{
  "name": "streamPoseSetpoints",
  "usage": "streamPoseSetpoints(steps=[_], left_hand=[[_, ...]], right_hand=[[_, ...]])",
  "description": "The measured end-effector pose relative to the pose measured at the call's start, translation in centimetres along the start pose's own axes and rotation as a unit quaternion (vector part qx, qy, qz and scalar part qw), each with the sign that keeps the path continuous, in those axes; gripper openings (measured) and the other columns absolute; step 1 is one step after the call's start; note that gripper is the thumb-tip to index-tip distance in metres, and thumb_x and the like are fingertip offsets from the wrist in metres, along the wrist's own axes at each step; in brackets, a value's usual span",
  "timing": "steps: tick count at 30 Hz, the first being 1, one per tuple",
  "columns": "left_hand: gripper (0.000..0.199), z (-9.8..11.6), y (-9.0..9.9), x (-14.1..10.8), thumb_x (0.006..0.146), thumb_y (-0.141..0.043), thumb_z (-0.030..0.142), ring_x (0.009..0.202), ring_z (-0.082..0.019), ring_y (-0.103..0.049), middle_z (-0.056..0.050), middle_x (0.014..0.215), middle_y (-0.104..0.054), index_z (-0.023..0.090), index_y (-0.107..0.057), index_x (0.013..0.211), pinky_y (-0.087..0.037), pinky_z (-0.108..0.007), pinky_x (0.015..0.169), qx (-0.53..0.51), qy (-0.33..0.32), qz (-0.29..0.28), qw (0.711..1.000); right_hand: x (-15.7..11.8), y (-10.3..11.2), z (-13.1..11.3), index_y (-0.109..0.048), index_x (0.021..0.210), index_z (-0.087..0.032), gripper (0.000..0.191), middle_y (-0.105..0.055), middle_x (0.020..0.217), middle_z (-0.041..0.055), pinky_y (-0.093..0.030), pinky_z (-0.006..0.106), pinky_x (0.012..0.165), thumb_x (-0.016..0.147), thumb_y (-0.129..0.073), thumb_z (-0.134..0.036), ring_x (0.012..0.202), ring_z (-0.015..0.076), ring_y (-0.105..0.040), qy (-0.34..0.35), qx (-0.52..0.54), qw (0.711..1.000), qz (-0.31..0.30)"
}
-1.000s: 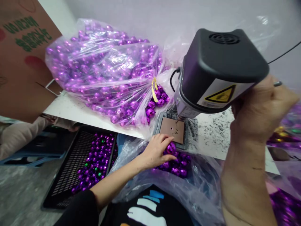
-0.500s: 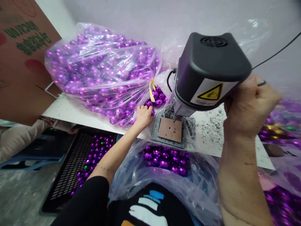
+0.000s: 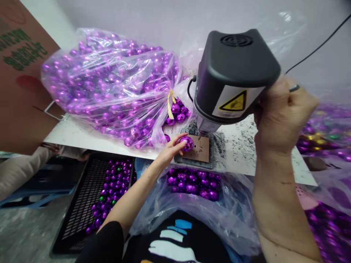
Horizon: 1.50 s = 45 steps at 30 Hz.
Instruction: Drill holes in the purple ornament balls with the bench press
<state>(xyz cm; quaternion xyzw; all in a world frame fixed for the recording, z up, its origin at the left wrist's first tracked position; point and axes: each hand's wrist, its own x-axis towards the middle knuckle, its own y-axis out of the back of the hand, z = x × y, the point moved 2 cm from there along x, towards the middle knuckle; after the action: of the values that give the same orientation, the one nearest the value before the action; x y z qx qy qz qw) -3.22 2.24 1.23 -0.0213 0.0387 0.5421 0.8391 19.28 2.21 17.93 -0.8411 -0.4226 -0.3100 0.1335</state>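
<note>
My left hand point(image 3: 175, 146) pinches a shiny purple faceted ball point(image 3: 188, 143) between thumb and fingers. The ball is over the left part of a brown square pad point(image 3: 204, 143), which has a small dark hole and lies on the grey metal base point(image 3: 212, 162) of a bench machine. Above it stands the machine's black head point(image 3: 237, 73), with a yellow warning label on its front. My right hand point(image 3: 286, 109) is closed in a fist at the head's right side, apparently around a handle that is mostly hidden. A few loose purple balls point(image 3: 179, 111) lie behind my left hand.
A large clear bag of purple balls point(image 3: 109, 87) fills the bench's left. An open plastic bag with purple balls point(image 3: 193, 184) hangs below the bench edge. A black crate point(image 3: 74, 208), a cardboard box point(image 3: 22, 80) and another person's sleeve point(image 3: 24, 171) are at left.
My left hand has moved right and slightly down from the loose balls to the pad, bringing a purple ball. My right hand stays at the machine. The whole view has shifted slightly.
</note>
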Motion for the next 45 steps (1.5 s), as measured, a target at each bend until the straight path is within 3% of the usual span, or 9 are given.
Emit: streamPoseSetpoints(steps=[4,7,17,23,29,33,37,45], left_hand=[[0.064,-0.6,-1.3,0.3,0.073,-0.083,0.042,0.103,-0.022,-0.065,-0.008,0.116,-0.066,0.019,-0.056,0.125,-0.053,-0.037,0.089,0.169,-0.088,0.125,0.974],[0.055,-0.4,-2.2,0.6,0.069,-0.087,0.034,0.104,-0.023,-0.064,-0.007,0.112,-0.066,0.019,-0.058,0.114,-0.052,-0.039,0.093,0.258,-0.141,0.159,0.943],[0.056,-0.7,-3.7,1.5,0.071,-0.087,0.032,0.111,-0.025,-0.062,-0.007,0.115,-0.066,0.022,-0.059,0.119,-0.049,-0.040,0.098,0.328,-0.183,0.109,0.920],[0.056,-0.3,-4.6,1.9,0.068,-0.088,0.030,0.109,-0.025,-0.060,-0.006,0.110,-0.062,0.022,-0.062,0.117,-0.049,-0.040,0.095,0.338,-0.156,0.118,0.921],[0.058,-0.6,-4.8,2.1,0.073,-0.082,0.024,0.115,-0.028,-0.058,-0.008,0.121,-0.063,0.022,-0.057,0.125,-0.044,-0.044,0.100,0.352,-0.149,0.129,0.915],[0.056,-1.2,-4.7,2.3,0.073,-0.082,0.028,0.110,-0.028,-0.059,-0.009,0.119,-0.065,0.020,-0.058,0.123,-0.043,-0.045,0.098,0.372,-0.135,0.125,0.910],[0.057,-1.5,-4.7,2.1,0.073,-0.084,0.032,0.112,-0.028,-0.059,-0.009,0.122,-0.066,0.020,-0.058,0.123,-0.041,-0.044,0.098,0.386,-0.173,0.107,0.900],[0.048,-1.5,-5.1,2.0,0.081,-0.078,0.044,0.109,-0.026,-0.060,-0.008,0.115,-0.068,0.020,-0.060,0.118,-0.041,-0.042,0.101,0.380,-0.173,0.150,0.896]], right_hand=[[0.1,0.0,0.2,-0.053,0.069,-0.010,0.058,-0.038,0.059,-0.0032,-0.032,0.016,0.046,0.085,-0.050,-0.065,0.051,-0.0002,-0.038,0.001,-0.008,1.000,-0.004],[0.1,0.1,0.2,-0.051,0.067,-0.010,0.057,-0.038,0.059,-0.0032,-0.031,0.014,0.047,0.086,-0.050,-0.063,0.053,-0.0009,-0.039,0.009,-0.009,1.000,0.000],[-0.2,0.2,-0.1,-0.056,0.070,-0.009,0.056,-0.038,0.058,-0.0041,-0.034,0.015,0.047,0.086,-0.050,-0.063,0.051,-0.0011,-0.041,-0.003,-0.021,1.000,0.001],[-0.3,0.1,-0.3,-0.056,0.070,-0.008,0.055,-0.045,0.060,-0.0021,-0.032,0.015,0.047,0.088,-0.050,-0.059,0.051,-0.0015,-0.041,0.013,-0.024,1.000,0.007],[-0.4,0.1,-0.4,-0.055,0.071,-0.008,0.056,-0.049,0.064,-0.0010,-0.032,0.014,0.048,0.089,-0.046,-0.060,0.053,-0.0023,-0.040,0.016,-0.039,0.999,0.005],[-0.5,0.0,-0.5,-0.053,0.069,-0.008,0.055,-0.049,0.063,-0.0013,-0.031,0.013,0.049,0.090,-0.046,-0.059,0.052,-0.0025,-0.041,0.029,-0.048,0.998,0.012],[-0.7,0.1,-0.6,-0.053,0.068,-0.008,0.055,-0.045,0.060,-0.0023,-0.031,0.013,0.048,0.089,-0.047,-0.058,0.052,-0.0024,-0.042,0.027,-0.040,0.999,0.015],[-0.6,0.1,-0.4,-0.051,0.066,-0.009,0.053,-0.036,0.058,-0.0035,-0.027,0.016,0.053,0.090,-0.049,-0.056,0.055,-0.0024,-0.037,0.043,-0.043,0.998,0.031]])
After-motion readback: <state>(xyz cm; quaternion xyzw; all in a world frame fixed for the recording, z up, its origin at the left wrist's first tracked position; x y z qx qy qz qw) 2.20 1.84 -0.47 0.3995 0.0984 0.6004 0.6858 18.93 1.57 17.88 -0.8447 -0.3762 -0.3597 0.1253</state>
